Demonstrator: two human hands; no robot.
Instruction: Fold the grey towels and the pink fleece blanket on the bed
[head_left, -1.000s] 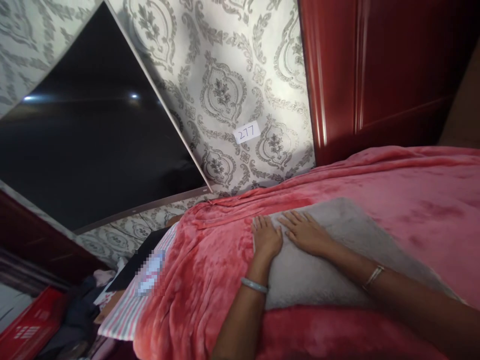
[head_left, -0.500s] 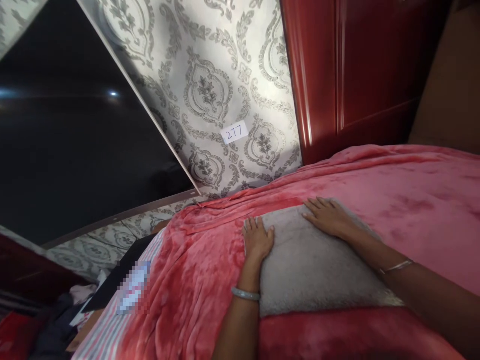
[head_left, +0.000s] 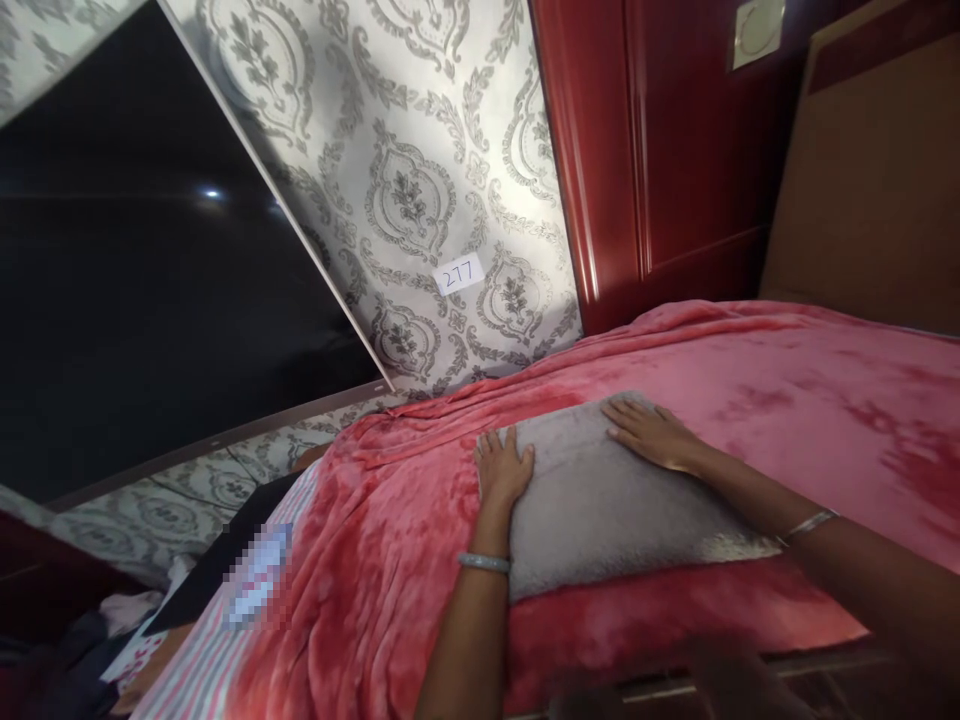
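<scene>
A grey plush cloth (head_left: 600, 515), roughly rectangular and flat, lies on a red and pink blanket (head_left: 405, 500). My left hand (head_left: 504, 470) rests flat on its far left corner, fingers spread, a bracelet at the wrist. Over the far right corner lies my right hand (head_left: 651, 432), palm down with the fingers stretched out and a thin bangle on that wrist. Both hands press on the surface and grip nothing. Pale fuzzy fibre shows along the cloth's near right edge.
A large black screen (head_left: 165, 270) leans at the left before patterned wallpaper bearing a paper label (head_left: 459, 274). Behind the blanket stand a dark red panel (head_left: 660, 150) and a cardboard box (head_left: 862, 180). Striped fabric (head_left: 202, 650) shows at lower left.
The view has shifted, bringing the cardboard box and the blanket's near edge into sight. Both hands stay on the cloth's far corners. Its near edge appears slightly closer to them.
</scene>
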